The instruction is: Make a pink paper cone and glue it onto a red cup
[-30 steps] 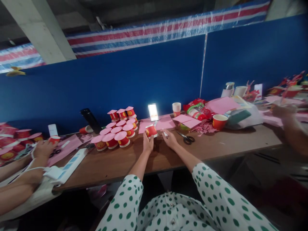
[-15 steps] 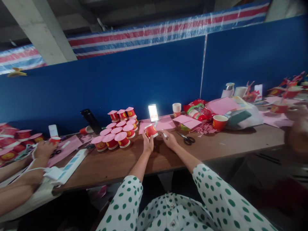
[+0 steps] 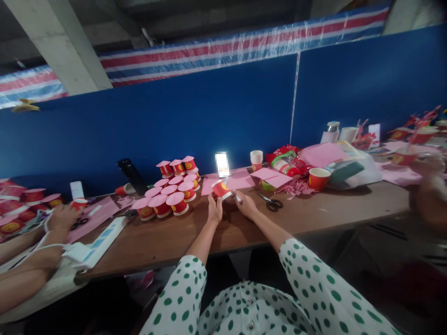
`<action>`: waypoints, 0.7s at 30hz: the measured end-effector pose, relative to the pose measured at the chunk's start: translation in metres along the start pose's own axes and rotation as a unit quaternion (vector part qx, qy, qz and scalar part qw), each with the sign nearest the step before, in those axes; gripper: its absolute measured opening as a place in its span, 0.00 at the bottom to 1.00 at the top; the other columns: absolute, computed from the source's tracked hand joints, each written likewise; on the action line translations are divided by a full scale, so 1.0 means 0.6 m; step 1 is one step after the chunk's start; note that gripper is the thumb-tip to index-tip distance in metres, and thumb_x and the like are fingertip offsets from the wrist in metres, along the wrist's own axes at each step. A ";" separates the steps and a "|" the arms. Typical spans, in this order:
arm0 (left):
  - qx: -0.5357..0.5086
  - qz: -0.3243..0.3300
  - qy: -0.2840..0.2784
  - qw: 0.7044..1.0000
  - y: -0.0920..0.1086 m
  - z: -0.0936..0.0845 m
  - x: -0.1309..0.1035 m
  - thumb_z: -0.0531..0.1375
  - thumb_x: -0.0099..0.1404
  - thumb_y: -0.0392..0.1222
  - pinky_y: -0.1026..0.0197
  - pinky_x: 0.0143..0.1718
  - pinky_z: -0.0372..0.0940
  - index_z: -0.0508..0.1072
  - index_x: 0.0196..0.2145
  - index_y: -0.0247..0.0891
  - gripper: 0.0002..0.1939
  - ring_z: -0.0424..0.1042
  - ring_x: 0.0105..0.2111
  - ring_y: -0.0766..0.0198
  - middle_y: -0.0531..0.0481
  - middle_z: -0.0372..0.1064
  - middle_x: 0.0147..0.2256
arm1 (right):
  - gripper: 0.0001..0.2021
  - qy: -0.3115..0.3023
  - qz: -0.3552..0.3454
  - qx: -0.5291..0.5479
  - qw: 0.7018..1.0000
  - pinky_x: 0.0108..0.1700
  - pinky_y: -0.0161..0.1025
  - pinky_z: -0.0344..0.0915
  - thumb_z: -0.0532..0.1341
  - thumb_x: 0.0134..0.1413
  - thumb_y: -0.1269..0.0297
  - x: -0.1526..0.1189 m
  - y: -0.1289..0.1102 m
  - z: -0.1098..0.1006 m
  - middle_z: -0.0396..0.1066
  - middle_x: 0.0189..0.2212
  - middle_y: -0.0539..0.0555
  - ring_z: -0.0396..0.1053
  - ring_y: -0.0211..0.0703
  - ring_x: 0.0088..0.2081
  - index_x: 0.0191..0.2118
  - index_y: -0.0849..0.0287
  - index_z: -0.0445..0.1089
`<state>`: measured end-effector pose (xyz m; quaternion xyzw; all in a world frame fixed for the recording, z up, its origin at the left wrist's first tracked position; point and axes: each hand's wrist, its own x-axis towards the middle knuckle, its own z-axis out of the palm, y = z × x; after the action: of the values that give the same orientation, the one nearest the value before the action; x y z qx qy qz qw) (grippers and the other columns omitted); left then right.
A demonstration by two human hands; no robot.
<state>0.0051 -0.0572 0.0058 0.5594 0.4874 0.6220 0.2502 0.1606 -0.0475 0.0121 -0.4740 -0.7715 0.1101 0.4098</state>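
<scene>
- One small red paper cup with a yellow emblem and a white-edged rim (image 3: 221, 188) is held up in front of the person, over the brown wooden table (image 3: 279, 223).
- The left hand (image 3: 215, 209) is closed on this cup from below and from its left side; it is the nearer hand, in direct contact.
- The right hand (image 3: 246, 204) is just to the right of the cup and slightly lower, pinching a slim white object (image 3: 238, 198) whose kind I cannot tell; the fingers are drawn in narrow around it.
- The cup is tilted, its long axis running from upper left down to lower right, so the white-edged rim points toward the right hand.
- The slim white object lies very near that rim; whether they touch, I cannot tell.
- Behind the cup are flat sheets of pink paper (image 3: 240, 178); to its left, well apart, stand rows of red cups with pink paper tops (image 3: 177, 201).
- Black-handled scissors (image 3: 274, 204) lie to the right, beyond the right hand.
</scene>
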 end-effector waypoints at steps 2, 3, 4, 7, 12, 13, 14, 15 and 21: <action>0.002 -0.019 0.005 1.000 0.001 -0.002 0.001 0.52 0.61 0.44 0.55 0.47 0.60 0.59 0.50 0.35 0.20 0.66 0.45 0.58 0.40 0.63 0.48 | 0.17 0.006 -0.005 0.011 1.000 0.40 0.33 0.65 0.50 0.57 0.64 -0.001 -0.002 -0.002 0.73 0.40 0.52 0.71 0.42 0.38 0.52 0.53 0.63; 0.007 -0.027 0.008 1.000 0.002 -0.004 0.001 0.53 0.61 0.45 0.55 0.46 0.61 0.62 0.49 0.36 0.19 0.66 0.45 0.57 0.40 0.65 0.47 | 0.17 0.008 -0.006 0.015 1.000 0.40 0.33 0.65 0.51 0.57 0.65 -0.001 -0.002 -0.003 0.73 0.40 0.52 0.71 0.42 0.37 0.52 0.53 0.63; 0.013 -0.031 0.009 0.999 0.004 -0.005 0.001 0.53 0.60 0.45 0.55 0.46 0.61 0.64 0.47 0.36 0.18 0.67 0.44 0.57 0.41 0.66 0.45 | 0.17 0.010 -0.007 0.018 1.000 0.40 0.34 0.65 0.51 0.57 0.65 -0.001 -0.003 -0.004 0.73 0.40 0.51 0.72 0.42 0.37 0.52 0.52 0.63; 0.030 -0.025 -0.001 0.999 0.013 -0.006 -0.001 0.56 0.58 0.48 0.54 0.45 0.62 0.68 0.43 0.35 0.17 0.68 0.42 0.56 0.42 0.69 0.41 | 0.17 0.013 -0.019 0.026 0.999 0.41 0.35 0.65 0.52 0.56 0.66 -0.002 -0.005 -0.006 0.72 0.43 0.51 0.71 0.42 0.38 0.52 0.51 0.63; 0.028 -0.037 0.001 0.999 0.022 -0.004 -0.002 0.64 0.49 0.48 0.54 0.43 0.63 0.64 0.47 0.34 0.29 0.70 0.40 0.56 0.41 0.69 0.41 | 0.16 -0.011 -0.070 0.034 0.997 0.43 0.35 0.65 0.52 0.56 0.66 -0.006 -0.011 -0.010 0.70 0.46 0.47 0.70 0.42 0.43 0.51 0.48 0.64; 0.024 -0.046 0.004 0.999 0.022 -0.004 -0.002 0.65 0.47 0.48 0.54 0.43 0.63 0.64 0.47 0.34 0.30 0.70 0.40 0.55 0.40 0.69 0.42 | 0.16 -0.017 -0.078 0.031 0.996 0.43 0.35 0.65 0.52 0.56 0.65 -0.007 -0.013 -0.011 0.70 0.45 0.47 0.70 0.42 0.43 0.51 0.47 0.64; 0.020 -0.052 0.005 0.998 0.020 -0.005 -0.002 0.65 0.47 0.47 0.54 0.44 0.63 0.64 0.47 0.34 0.31 0.70 0.41 0.55 0.41 0.69 0.42 | 0.16 -0.019 -0.082 0.029 0.996 0.43 0.34 0.65 0.52 0.56 0.65 -0.008 -0.015 -0.012 0.70 0.45 0.47 0.70 0.42 0.43 0.50 0.47 0.64; 0.016 -0.058 0.008 0.998 0.018 -0.006 -0.001 0.65 0.47 0.47 0.53 0.44 0.63 0.64 0.47 0.35 0.30 0.70 0.41 0.55 0.41 0.69 0.42 | 0.16 -0.015 -0.082 0.027 0.996 0.43 0.34 0.65 0.52 0.57 0.65 -0.009 -0.016 -0.014 0.70 0.45 0.47 0.70 0.42 0.43 0.50 0.47 0.64; -0.054 -0.095 0.057 0.992 -0.007 -0.009 0.004 0.64 0.50 0.43 0.54 0.44 0.64 0.59 0.49 0.35 0.30 0.70 0.42 0.56 0.41 0.68 0.42 | 0.17 0.033 -0.014 0.002 0.999 0.38 0.32 0.64 0.53 0.53 0.69 -0.010 -0.017 -0.019 0.74 0.35 0.49 0.71 0.41 0.36 0.50 0.52 0.63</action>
<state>-0.0015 -0.0550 0.0038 0.4599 0.5172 0.6518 0.3101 0.1636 -0.0601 0.0217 -0.4657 -0.7640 0.0899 0.4375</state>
